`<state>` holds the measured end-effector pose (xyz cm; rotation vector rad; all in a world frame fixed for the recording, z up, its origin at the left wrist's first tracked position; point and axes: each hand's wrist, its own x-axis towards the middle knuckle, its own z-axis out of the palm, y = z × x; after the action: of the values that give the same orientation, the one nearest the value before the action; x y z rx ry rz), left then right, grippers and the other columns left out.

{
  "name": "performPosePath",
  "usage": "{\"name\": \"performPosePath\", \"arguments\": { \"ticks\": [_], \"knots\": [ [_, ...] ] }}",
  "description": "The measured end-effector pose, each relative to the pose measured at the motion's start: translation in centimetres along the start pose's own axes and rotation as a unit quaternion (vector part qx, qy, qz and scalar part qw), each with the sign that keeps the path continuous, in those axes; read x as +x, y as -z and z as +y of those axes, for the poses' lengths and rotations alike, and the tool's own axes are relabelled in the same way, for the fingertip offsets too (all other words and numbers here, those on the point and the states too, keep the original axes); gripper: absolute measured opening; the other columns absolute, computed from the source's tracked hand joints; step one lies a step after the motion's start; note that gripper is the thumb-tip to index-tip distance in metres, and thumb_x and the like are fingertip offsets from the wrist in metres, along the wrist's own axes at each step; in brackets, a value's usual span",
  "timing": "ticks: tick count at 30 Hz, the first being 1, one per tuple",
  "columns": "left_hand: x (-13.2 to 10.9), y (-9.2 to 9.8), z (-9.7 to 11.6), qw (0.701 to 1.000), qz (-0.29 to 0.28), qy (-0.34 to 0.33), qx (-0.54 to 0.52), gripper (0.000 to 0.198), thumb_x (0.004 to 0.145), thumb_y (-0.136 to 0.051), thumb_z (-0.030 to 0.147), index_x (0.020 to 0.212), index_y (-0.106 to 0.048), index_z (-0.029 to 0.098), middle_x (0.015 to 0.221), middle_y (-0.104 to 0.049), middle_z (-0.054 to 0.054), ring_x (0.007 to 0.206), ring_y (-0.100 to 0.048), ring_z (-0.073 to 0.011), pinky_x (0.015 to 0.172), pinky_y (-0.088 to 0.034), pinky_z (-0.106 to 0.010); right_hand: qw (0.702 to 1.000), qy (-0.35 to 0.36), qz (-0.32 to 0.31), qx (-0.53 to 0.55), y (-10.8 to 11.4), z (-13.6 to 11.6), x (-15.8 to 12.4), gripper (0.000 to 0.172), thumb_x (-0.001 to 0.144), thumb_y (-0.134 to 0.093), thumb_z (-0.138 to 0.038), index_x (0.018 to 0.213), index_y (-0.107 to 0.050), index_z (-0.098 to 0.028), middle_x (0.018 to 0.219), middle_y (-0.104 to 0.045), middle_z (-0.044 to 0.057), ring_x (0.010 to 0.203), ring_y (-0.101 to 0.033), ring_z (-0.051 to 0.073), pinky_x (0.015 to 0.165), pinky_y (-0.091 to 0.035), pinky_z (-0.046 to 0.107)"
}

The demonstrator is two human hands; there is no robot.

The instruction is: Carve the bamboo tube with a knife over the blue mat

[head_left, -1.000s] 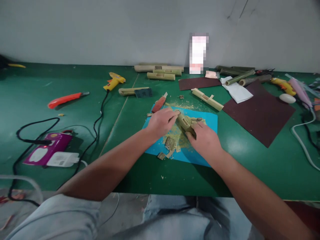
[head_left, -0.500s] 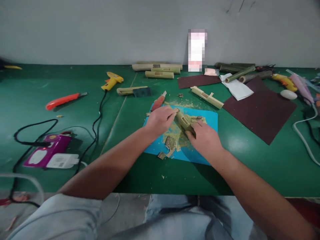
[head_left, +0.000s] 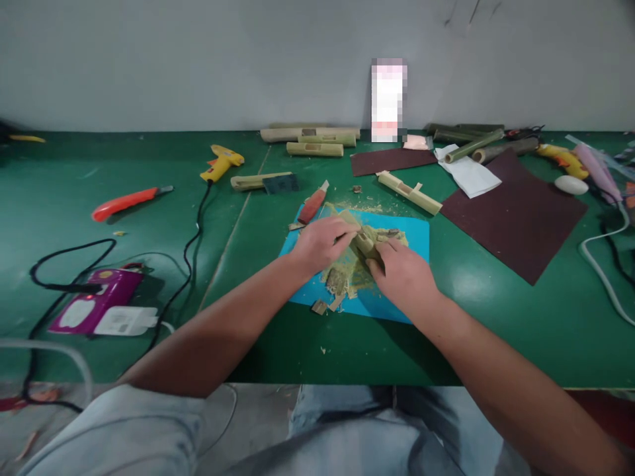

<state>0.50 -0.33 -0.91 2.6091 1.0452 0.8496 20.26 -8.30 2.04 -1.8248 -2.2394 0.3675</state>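
A short green bamboo piece (head_left: 361, 240) with a cut slot lies across a blue mat (head_left: 415, 233) strewn with shavings. My left hand (head_left: 321, 243) is closed on its far end, with what looks like a sandpaper strip pinched against it. My right hand (head_left: 404, 276) grips the near end. A heap of bamboo dust and chips (head_left: 343, 277) sits under both hands.
A red-handled knife (head_left: 312, 205) lies by the mat's far corner. Farther back are slotted bamboo tubes (head_left: 314, 149), a yellow glue gun (head_left: 221, 163), an orange utility knife (head_left: 126, 201) and dark sandpaper sheets (head_left: 516, 215). A purple power strip (head_left: 94, 307) with black cables sits left.
My left hand has slid a little toward my right hand along the bamboo piece, covering more of it. My right hand keeps its grip.
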Motion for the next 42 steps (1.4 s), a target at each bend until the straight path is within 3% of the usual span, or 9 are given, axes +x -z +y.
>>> {"name": "performPosePath", "arguments": {
  "ticks": [5, 9, 16, 20, 24, 28, 31, 35, 42],
  "knots": [
    [0.1, 0.2, -0.2, 0.999, 0.029, -0.011, 0.02, 0.027, 0.103, -0.051, 0.03, 0.111, -0.076, 0.019, 0.101, -0.078, -0.008, 0.095, -0.071, -0.0211, 0.086, -0.058, -0.035, 1.0, 0.007, 0.016, 0.001, -0.3, 0.2, -0.1, 0.02, 0.097, -0.051, -0.028, 0.103, -0.067, -0.017, 0.113, -0.071, 0.013, 0.101, -0.066, 0.026, 0.075, -0.047, 0.035],
    [0.1, 0.6, -0.9, 0.996, 0.07, 0.027, 0.049, 0.03, 0.104, -0.049, 0.028, 0.11, -0.076, 0.016, 0.098, -0.076, -0.009, 0.092, -0.071, -0.0212, 0.088, -0.058, -0.037, 0.999, 0.006, 0.037, -0.017, -0.3, 0.3, -0.6, 0.016, 0.093, -0.053, -0.028, 0.093, -0.066, -0.019, 0.1, -0.071, 0.012, 0.094, -0.065, 0.027, 0.071, -0.047, 0.036],
    [-0.2, 0.4, -0.6, 1.0, 0.011, -0.005, 0.006, 0.028, 0.103, -0.052, 0.031, 0.113, -0.076, 0.019, 0.095, -0.076, -0.008, 0.091, -0.071, -0.0205, 0.082, -0.057, -0.033, 0.999, 0.01, 0.048, -0.014, -0.6, 0.5, -0.5, 0.014, 0.093, -0.055, -0.03, 0.092, -0.064, -0.02, 0.1, -0.069, 0.013, 0.1, -0.063, 0.029, 0.077, -0.049, 0.039],
    [-0.2, 0.6, -0.8, 0.999, 0.032, 0.016, 0.022, 0.03, 0.103, -0.05, 0.03, 0.11, -0.077, 0.018, 0.093, -0.076, -0.008, 0.087, -0.07, -0.0199, 0.081, -0.057, -0.033, 0.999, 0.001, 0.047, -0.003, -0.9, 0.6, -0.3, 0.013, 0.093, -0.055, -0.029, 0.093, -0.064, -0.019, 0.103, -0.069, 0.014, 0.101, -0.063, 0.029, 0.079, -0.049, 0.039],
    [-0.1, 0.5, -0.9, 1.0, -0.001, -0.009, 0.025, 0.029, 0.104, -0.051, 0.031, 0.115, -0.075, 0.019, 0.099, -0.077, -0.008, 0.092, -0.07, -0.021, 0.082, -0.057, -0.034, 0.999, 0.005, 0.036, -0.001, -0.6, 0.6, -0.4, 0.014, 0.093, -0.055, -0.029, 0.093, -0.064, -0.019, 0.101, -0.069, 0.014, 0.1, -0.063, 0.028, 0.078, -0.048, 0.039],
    [-0.1, 0.4, -0.7, 0.999, 0.025, 0.025, 0.037, 0.029, 0.104, -0.05, 0.03, 0.107, -0.076, 0.018, 0.094, -0.076, -0.008, 0.089, -0.07, -0.0205, 0.081, -0.057, -0.034, 0.999, 0.001, 0.036, -0.007, -0.4, 0.5, -0.4, 0.014, 0.093, -0.056, -0.029, 0.095, -0.064, -0.018, 0.104, -0.068, 0.015, 0.102, -0.063, 0.029, 0.08, -0.048, 0.039],
    [-0.2, 0.4, -0.5, 0.999, -0.003, 0.002, 0.031, 0.029, 0.104, -0.051, 0.03, 0.111, -0.076, 0.019, 0.097, -0.076, -0.008, 0.092, -0.07, -0.0209, 0.082, -0.057, -0.033, 1.0, 0.003, 0.027, -0.004, -0.4, 0.5, -0.3, 0.014, 0.094, -0.056, -0.03, 0.094, -0.064, -0.018, 0.102, -0.069, 0.014, 0.101, -0.063, 0.028, 0.079, -0.048, 0.038],
    [-0.1, 0.3, -0.5, 0.999, 0.027, 0.023, 0.036, 0.03, 0.103, -0.05, 0.029, 0.11, -0.076, 0.017, 0.096, -0.076, -0.009, 0.091, -0.071, -0.0219, 0.082, -0.057, -0.034, 0.999, -0.001, 0.032, -0.008, -0.4, 0.6, -0.3, 0.013, 0.093, -0.056, -0.029, 0.094, -0.064, -0.018, 0.104, -0.069, 0.013, 0.102, -0.063, 0.029, 0.078, -0.048, 0.037],
    [-0.1, 0.4, -0.2, 0.999, 0.011, 0.032, 0.037, 0.03, 0.104, -0.049, 0.029, 0.113, -0.076, 0.018, 0.096, -0.076, -0.008, 0.093, -0.071, -0.0209, 0.084, -0.056, -0.032, 1.0, -0.001, 0.026, -0.004, -0.4, 0.7, -0.3, 0.015, 0.093, -0.057, -0.03, 0.096, -0.065, -0.018, 0.103, -0.069, 0.014, 0.102, -0.063, 0.029, 0.078, -0.048, 0.038]
  ]
}}
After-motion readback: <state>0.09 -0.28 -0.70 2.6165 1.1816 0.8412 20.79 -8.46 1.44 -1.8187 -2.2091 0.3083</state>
